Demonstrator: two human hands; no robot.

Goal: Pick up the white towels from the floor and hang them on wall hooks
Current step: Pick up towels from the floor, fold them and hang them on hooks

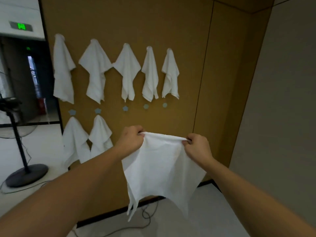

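Observation:
I hold a white towel [160, 168] spread in front of the brown wall [188, 48]. My left hand [131, 139] pinches its upper left edge and my right hand [196, 147] pinches its upper right edge; the cloth hangs down between them. Several white towels [127, 71] hang from the top row of hooks. Two more towels [100, 134] hang on the lower row at the left. Three bare pale blue hooks [125, 108] [146, 106] [164, 105] show in the lower row, just above my hands.
A black standing fan [20, 146] stands on the pale floor at the left, its cable [145, 218] running along the wall's base. A dark doorway [25, 79] opens at far left. A grey wall [282, 100] closes the right side.

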